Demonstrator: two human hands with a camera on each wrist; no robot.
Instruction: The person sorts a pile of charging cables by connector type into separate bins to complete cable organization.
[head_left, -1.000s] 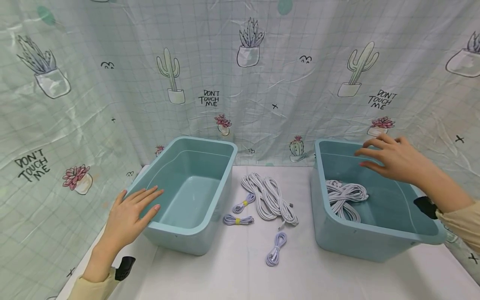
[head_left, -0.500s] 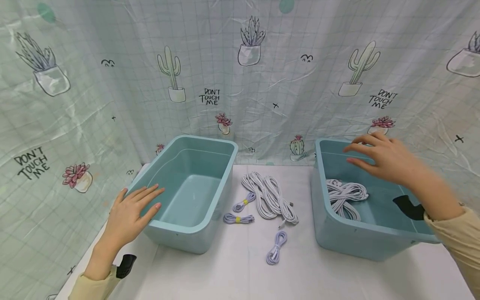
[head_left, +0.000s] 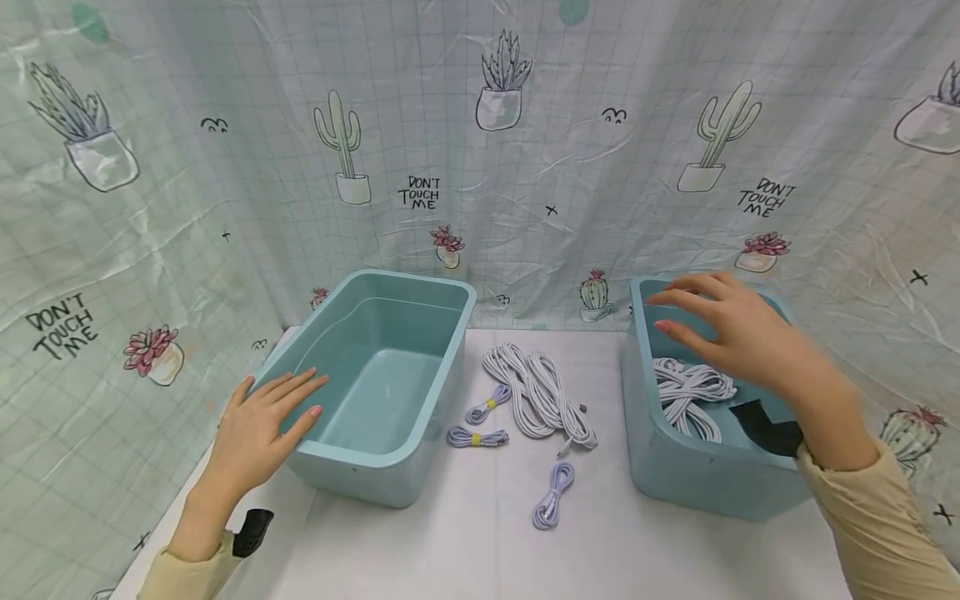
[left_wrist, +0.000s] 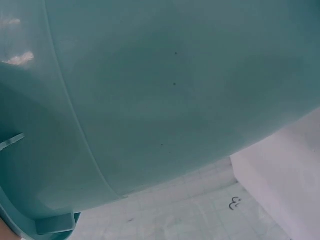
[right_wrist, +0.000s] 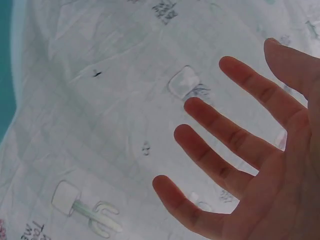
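My left hand (head_left: 258,429) rests with straight fingers over the near left rim of a teal plastic bin (head_left: 360,483). That bin's visible floor holds nothing. In the left wrist view, the bin's outer wall (left_wrist: 165,100) fills most of the frame. My right hand (head_left: 738,337) hovers over a second teal bin (head_left: 697,487), fingers spread and slightly bent, nothing in them. Bundled white cables (head_left: 690,387) lie inside this bin, partly hidden by its near wall. The right wrist view shows the same hand's fingers (right_wrist: 225,130) apart in front of the curtain.
Between the bins, a large coiled white cable (head_left: 536,392) lies on the white table (head_left: 465,550). Beside it are two small cables with yellow ties (head_left: 489,406). Nearer lies a pale lilac cable bundle (head_left: 553,496). A cactus-print curtain (head_left: 525,183) hangs behind and at the sides.
My right hand has moved left across the right bin, from its far right side toward its inner wall. My left hand and the cables stay where they were.
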